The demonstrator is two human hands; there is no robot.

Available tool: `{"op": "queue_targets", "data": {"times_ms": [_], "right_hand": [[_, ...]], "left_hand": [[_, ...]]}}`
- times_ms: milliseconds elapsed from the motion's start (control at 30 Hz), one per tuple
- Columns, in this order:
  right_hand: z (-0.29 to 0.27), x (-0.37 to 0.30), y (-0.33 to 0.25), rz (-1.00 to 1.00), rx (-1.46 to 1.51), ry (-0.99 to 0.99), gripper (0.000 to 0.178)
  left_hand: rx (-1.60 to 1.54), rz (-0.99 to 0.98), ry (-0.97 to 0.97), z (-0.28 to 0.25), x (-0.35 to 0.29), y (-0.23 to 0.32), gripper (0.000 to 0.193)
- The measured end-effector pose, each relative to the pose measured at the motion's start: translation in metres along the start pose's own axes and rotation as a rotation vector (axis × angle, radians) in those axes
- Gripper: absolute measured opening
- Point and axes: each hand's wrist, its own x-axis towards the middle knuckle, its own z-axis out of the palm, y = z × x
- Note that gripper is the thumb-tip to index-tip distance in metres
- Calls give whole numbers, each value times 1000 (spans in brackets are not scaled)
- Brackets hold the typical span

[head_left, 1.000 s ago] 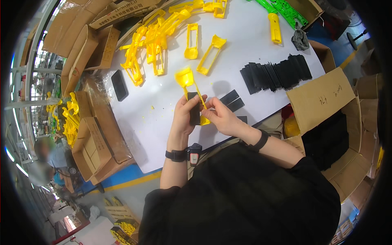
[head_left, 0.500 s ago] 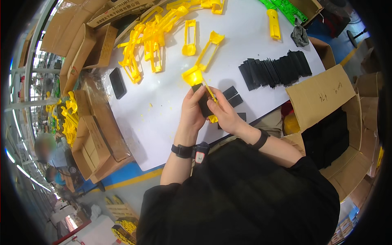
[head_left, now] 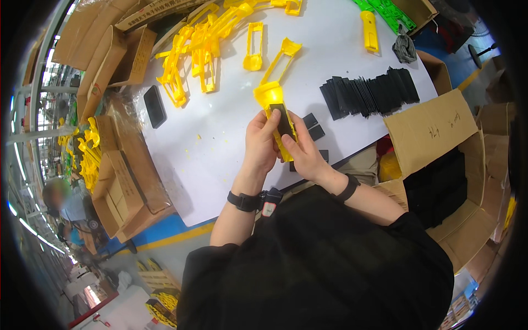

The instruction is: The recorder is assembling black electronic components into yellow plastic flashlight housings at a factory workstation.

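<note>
Both hands closed on one yellow plastic housing [head_left: 273, 107], held just above the white table [head_left: 220, 143] near its front edge: left hand [head_left: 261, 144] wraps the body from the side w/ thumb up by the wide round end, right hand [head_left: 301, 151] pins a black rectangular insert [head_left: 284, 121] flat against the housing w/ thumb and fingers. Vs a sec ago the part has come up and turned so its broad head points away from the person, and the black piece now lies along the body rather than beside it; looks seated or close to it, can't tell if fully home. Few more loose black inserts [head_left: 314, 127] on the table just right of the hands; row of stacked black inserts [head_left: 371, 91] further right. Heap of yellow housings [head_left: 198, 49] at the table's far left. Brown cardboard boxes [head_left: 124, 165] off the table's left edge; open brown carton [head_left: 440, 159] at its right corner, flap w/ dark handwriting. Green plastic parts [head_left: 388, 12] at the far right corner.
</note>
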Motion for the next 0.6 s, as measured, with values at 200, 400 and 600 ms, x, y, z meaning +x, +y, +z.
{"op": "queue_targets", "data": {"times_ms": [200, 400, 600], "right_hand": [[-2, 4, 8, -22, -13, 14, 57], [-8, 4, 2, 145, 249, -77, 52], [-7, 0, -3, 163, 295, -94, 56]], "left_hand": [[135, 203, 115, 5, 1, -18, 18], [-45, 36, 85, 3, -4, -9, 20], [75, 42, 29, 5, -1, -6, 23]]}}
